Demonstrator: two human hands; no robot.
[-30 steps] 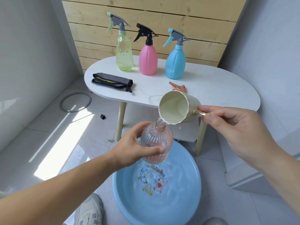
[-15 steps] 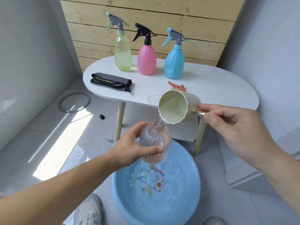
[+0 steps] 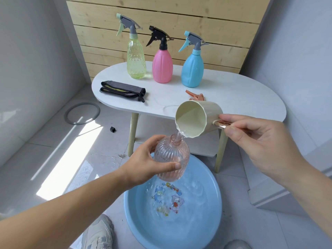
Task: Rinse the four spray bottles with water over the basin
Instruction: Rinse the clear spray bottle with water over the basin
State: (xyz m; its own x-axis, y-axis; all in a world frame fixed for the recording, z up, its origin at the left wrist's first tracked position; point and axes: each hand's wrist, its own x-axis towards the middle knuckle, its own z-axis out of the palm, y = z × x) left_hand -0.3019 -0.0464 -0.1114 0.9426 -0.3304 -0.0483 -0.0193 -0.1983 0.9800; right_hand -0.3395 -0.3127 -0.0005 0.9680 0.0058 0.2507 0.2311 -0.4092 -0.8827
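Both our hands grip: left hand (image 3: 143, 166) wraps the ribbed pink bottle (image 3: 172, 159); right hand (image 3: 255, 141) pinches the cream cup (image 3: 197, 121) handle, tilted just above it.

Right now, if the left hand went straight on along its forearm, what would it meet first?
Probably the cream cup: the left hand, carrying the pink bottle, would bring its neck against the cup's lip. Depth is unclear.
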